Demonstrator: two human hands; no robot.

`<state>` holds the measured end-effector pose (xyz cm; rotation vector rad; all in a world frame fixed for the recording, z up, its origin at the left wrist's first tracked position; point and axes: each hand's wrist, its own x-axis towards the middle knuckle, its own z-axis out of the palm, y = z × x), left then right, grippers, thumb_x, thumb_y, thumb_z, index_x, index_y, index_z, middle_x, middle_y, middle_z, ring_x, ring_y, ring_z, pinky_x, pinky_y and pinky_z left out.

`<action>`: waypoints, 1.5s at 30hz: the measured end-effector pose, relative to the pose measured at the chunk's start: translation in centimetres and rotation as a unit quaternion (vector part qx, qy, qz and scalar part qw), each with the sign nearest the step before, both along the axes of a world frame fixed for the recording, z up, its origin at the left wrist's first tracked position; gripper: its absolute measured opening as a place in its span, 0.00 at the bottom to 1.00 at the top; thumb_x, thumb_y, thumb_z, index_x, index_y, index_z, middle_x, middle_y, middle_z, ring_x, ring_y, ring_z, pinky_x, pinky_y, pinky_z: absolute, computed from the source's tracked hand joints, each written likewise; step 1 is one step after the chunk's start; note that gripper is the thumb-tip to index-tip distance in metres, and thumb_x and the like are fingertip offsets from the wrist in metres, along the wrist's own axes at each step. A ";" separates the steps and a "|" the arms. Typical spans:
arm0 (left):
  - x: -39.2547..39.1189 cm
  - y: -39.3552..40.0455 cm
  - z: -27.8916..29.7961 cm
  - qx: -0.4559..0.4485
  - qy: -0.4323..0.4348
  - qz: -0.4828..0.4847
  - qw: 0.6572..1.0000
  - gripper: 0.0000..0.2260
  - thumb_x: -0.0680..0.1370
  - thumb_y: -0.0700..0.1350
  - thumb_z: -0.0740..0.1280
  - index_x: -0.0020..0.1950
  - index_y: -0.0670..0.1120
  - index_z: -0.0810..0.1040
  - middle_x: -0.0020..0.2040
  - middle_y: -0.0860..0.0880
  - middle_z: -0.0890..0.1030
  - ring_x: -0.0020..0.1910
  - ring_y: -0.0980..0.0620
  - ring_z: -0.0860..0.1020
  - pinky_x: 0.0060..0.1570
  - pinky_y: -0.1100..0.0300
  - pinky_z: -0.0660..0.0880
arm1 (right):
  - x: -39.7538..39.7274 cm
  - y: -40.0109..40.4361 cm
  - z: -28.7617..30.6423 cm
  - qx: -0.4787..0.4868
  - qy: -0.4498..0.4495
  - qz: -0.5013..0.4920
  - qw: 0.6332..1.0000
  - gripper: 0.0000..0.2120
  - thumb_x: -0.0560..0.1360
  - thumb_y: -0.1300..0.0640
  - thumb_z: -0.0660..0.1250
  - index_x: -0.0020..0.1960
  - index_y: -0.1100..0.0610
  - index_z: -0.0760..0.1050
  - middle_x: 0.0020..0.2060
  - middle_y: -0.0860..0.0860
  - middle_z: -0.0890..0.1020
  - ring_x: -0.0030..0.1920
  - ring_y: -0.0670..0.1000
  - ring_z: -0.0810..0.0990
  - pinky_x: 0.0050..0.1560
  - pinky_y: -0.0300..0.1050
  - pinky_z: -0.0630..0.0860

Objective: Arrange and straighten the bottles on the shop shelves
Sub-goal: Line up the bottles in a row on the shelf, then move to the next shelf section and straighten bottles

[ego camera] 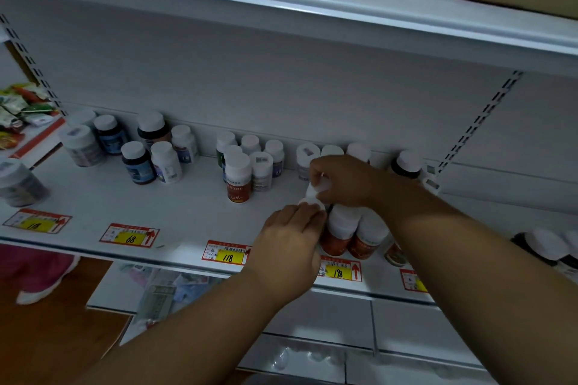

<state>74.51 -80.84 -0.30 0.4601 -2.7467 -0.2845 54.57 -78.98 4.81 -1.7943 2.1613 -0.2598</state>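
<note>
Both hands—left hand (287, 234), right hand (344, 180)—each grip a white-capped bottle (312, 201) among crowding red-labelled bottles (339, 233).

Four price tags w/ handwritten nos. on yellow, stuck along shelf (93, 197) front edge, left to right: "118" (37, 222), "68" (129, 236), "118" (227, 255), "198" (339, 270). Small print on tags and bottle labels too blurred to read.
</note>
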 end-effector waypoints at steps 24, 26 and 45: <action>-1.0 -0.5 0.9 0.013 0.067 -0.001 0.998 0.19 0.67 0.40 0.68 0.58 0.41 0.80 0.53 0.43 0.80 0.51 0.41 0.77 0.50 0.49 0.75 | 0.4 2.7 0.4 -0.132 -0.021 -0.067 0.989 0.10 0.74 0.66 0.63 0.53 0.57 0.77 0.48 0.51 0.78 0.47 0.48 0.74 0.42 0.35 0.66; -1.7 -0.4 1.4 0.010 0.085 -0.007 0.996 0.18 0.67 0.40 0.68 0.57 0.40 0.80 0.53 0.42 0.80 0.51 0.39 0.77 0.50 0.49 0.75 | 0.2 5.1 0.4 -0.190 -0.022 -0.096 0.977 0.06 0.75 0.63 0.64 0.51 0.55 0.76 0.45 0.49 0.78 0.45 0.47 0.75 0.42 0.38 0.69; -15.2 7.9 2.4 0.065 0.072 -0.012 0.995 0.15 0.76 0.46 0.62 0.62 0.47 0.77 0.58 0.46 0.75 0.58 0.45 0.70 0.57 0.53 0.66 | -14.8 14.3 -3.5 -0.001 0.109 -0.204 0.973 0.23 0.73 0.58 0.69 0.66 0.57 0.71 0.63 0.58 0.73 0.62 0.57 0.71 0.62 0.47 0.66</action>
